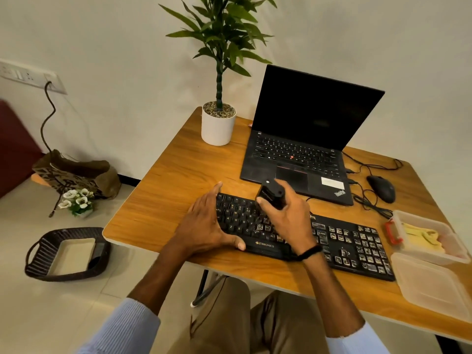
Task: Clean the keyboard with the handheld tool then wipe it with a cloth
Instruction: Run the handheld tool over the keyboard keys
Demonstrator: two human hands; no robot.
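Black keyboard (306,238) (marked ZEBRONICS); laptop (301,154) corner reads ThinkPad.

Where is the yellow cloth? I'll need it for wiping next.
In the head view, the yellow cloth lies inside the clear plastic container at the table's right edge, beside the black keyboard.

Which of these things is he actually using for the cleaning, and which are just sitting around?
In use: keyboard, handheld tool in right hand, left hand, yellow cloth in open box.

Lying about: laptop, mouse, potted plant, floor basket.
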